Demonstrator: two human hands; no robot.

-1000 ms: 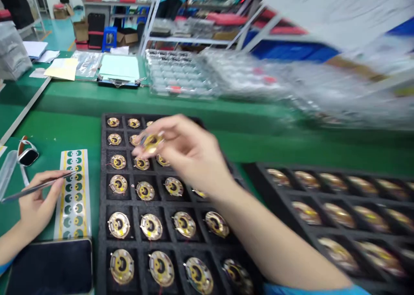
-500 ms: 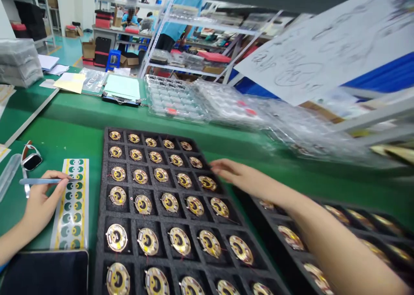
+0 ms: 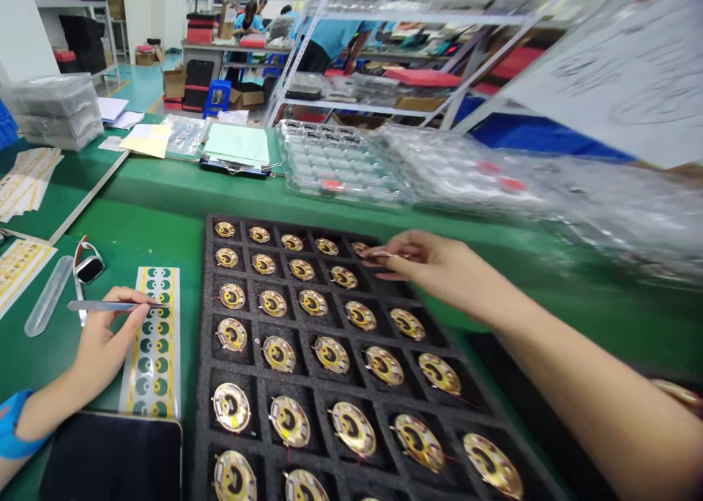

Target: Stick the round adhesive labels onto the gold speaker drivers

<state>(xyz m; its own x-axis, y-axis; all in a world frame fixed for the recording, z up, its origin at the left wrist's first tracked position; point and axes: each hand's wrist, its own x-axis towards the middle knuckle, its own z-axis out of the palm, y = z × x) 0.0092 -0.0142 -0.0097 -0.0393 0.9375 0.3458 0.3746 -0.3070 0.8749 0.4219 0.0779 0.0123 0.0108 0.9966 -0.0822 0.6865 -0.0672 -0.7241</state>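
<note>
Right grip (image 3: 428, 266) pinched, maybe on sliver (image 3: 384, 254), over gold disc (image 3: 360, 248); left grip (image 3: 104, 336) on tweezers (image 3: 110, 306).

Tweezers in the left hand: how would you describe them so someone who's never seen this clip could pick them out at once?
Start at the black foam tray of gold discs on the green workbench. Just left of it lies a yellow-edged label strip. The slim metal tweezers are pinched in the left hand with their pointed tip over that strip, unlike the clear plastic tube lying loose further left.

Green bench mat (image 3: 554, 318) gives the right hand (image 3: 439, 266) room rightward. A black foam tray (image 3: 204, 303) lies beneath it; blister trays (image 3: 340, 162) block the way ahead.
</note>
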